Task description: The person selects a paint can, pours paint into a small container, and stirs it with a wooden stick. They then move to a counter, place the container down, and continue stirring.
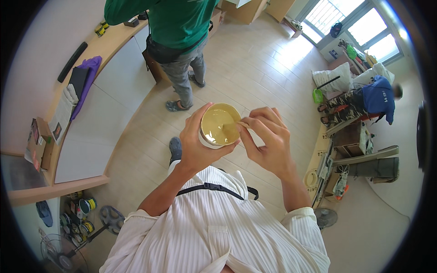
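My left hand (196, 143) is wrapped round a round white tub (210, 144), fingers and thumb on its outer wall. Inside lies a glossy yellowish liquid (214, 123). At the tub's right rim my right hand (269, 140) pinches a thin, pale stick-like tool (244, 123) between thumb and fingers. The tool's lower end reaches over the rim into the liquid, so its exact kind cannot be made out. The tub is held up in front of my body, its opening facing upward.
Ahead, a person in a green top (182, 27) stands beside a long low cabinet (102, 109). Another person in blue (378, 98) is at the right, among sacks (339, 77) and boards. Paint cans (84, 207) and a fan (63, 259) stand at the lower left.
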Motion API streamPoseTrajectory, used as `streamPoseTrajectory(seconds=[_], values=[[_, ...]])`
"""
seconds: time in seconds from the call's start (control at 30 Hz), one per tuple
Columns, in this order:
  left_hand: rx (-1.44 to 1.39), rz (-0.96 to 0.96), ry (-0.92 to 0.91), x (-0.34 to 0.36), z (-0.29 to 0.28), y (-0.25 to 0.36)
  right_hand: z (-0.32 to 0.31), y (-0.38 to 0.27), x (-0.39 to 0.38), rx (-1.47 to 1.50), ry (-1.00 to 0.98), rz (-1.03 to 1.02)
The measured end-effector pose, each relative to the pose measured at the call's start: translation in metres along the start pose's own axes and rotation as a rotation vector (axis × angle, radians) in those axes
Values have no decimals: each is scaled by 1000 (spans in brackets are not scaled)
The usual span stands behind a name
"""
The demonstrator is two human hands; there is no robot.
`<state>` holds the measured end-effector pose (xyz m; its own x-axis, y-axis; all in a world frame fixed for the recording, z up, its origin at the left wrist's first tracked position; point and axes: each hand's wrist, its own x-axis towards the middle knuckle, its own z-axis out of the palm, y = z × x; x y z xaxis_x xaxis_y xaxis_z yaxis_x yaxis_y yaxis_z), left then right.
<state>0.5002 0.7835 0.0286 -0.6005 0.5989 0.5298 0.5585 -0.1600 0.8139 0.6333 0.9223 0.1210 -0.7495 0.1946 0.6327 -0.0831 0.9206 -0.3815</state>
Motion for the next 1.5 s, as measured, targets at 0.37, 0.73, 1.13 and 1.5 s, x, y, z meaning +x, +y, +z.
streamPoseTrajectory(seconds=[0.37, 0.73, 1.13, 1.5], values=[[-58, -93, 1, 0, -2, -7, 8, 7, 14, 106, -70, -25], [-53, -75, -30, 13, 4, -13, 5, 19, 12, 150, -92, 8], [-169, -6, 22, 20, 19, -17, 13, 32, 16, 12, -46, -123], [-103, -15, 17, 13, 17, -26, 5, 33, 6, 392, -178, 51]])
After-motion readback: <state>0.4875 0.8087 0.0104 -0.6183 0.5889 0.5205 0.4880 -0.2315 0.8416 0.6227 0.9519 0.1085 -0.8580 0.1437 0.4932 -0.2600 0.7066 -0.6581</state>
